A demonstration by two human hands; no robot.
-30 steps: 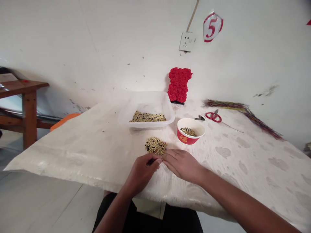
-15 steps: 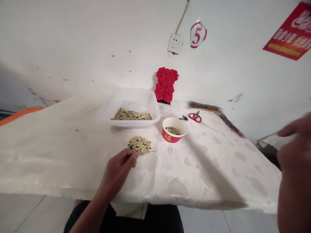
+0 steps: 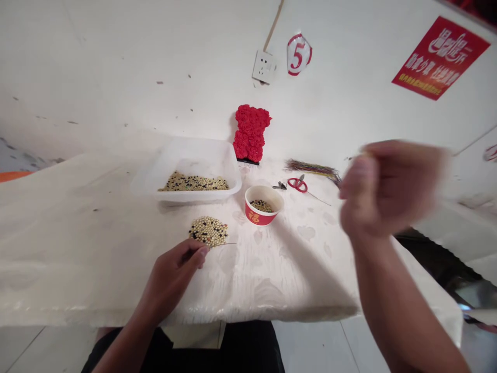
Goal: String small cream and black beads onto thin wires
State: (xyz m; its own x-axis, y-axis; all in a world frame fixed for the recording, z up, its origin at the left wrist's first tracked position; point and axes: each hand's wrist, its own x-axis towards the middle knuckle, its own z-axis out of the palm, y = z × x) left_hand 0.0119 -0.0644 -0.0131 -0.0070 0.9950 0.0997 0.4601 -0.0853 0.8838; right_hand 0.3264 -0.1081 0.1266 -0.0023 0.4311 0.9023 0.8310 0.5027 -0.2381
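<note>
Fingers (image 3: pixel 196 252) of the left hand (image 3: pixel 171 277) curled, pinching a thin wire (image 3: pixel 223 245) beside the mixed beans (image 3: pixel 208 231) on the table; red paper bowl (image 3: pixel 259 205), plastic tub (image 3: pixel 186 171), scissors (image 3: pixel 297 184) beyond. Right hand (image 3: pixel 392 186) blurred, fingers bunched, raised higher than before, now blocking the wire bundle (image 3: pixel 312 168) — its far end hidden.

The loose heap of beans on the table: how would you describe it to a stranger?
On the white-covered table, find the clear plastic tub. Just in front of it lies a flat patch of pale and black beans, the only ones outside any container, beside the left hand.
</note>
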